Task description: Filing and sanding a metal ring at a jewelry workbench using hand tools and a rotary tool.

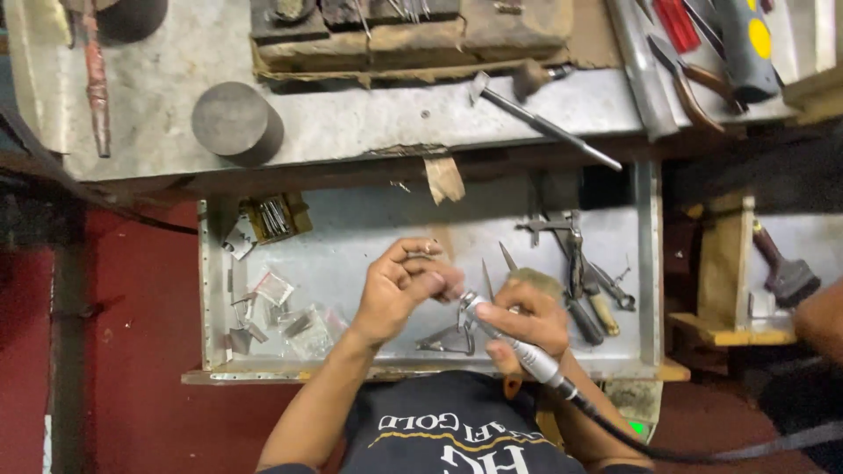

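While the left hand [399, 290] pinches a small metal ring [423, 255] between its fingertips, the right hand [527, 320] grips a rotary handpiece [514, 342], tip near the ring. Both work above a metal tray [351, 237] holding pliers [575, 263], plastic bags [290, 312] and a brush [536, 281].

Left hand [399, 294], raised, fingers curled and pinched together; right hand [527, 320], just right of it, fist closed, knuckles up; both forearms bare, angled inward from near.
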